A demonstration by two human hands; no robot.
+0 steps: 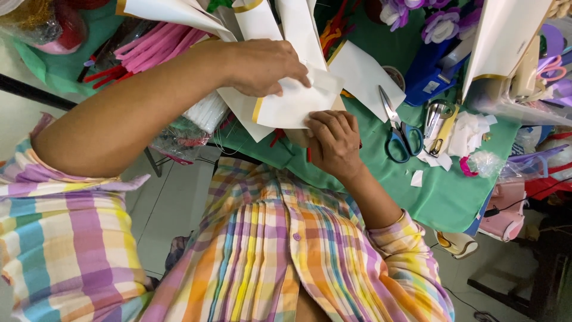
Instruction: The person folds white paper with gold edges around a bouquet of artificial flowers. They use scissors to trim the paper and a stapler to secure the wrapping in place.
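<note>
My left hand (262, 65) reaches in from the left and grips the upper edge of a white paper sheet with a gold border (295, 104), fingers curled over it. My right hand (335, 143) is just below, its fingers pinching the sheet's lower edge against the green cloth (444, 188) on the table. A thin red thing (308, 156) sticks out under my right hand; I cannot tell what it is. More white, gold-edged sheets (363, 74) fan out behind the held one.
Blue-handled scissors (400, 136) lie right of my right hand, with a second metal tool (438, 122) and white paper scraps (471, 134) beyond. Pink pipe cleaners (155, 42) lie at upper left, purple paper flowers (441, 21) at the top right. The table edge runs close to my checked shirt.
</note>
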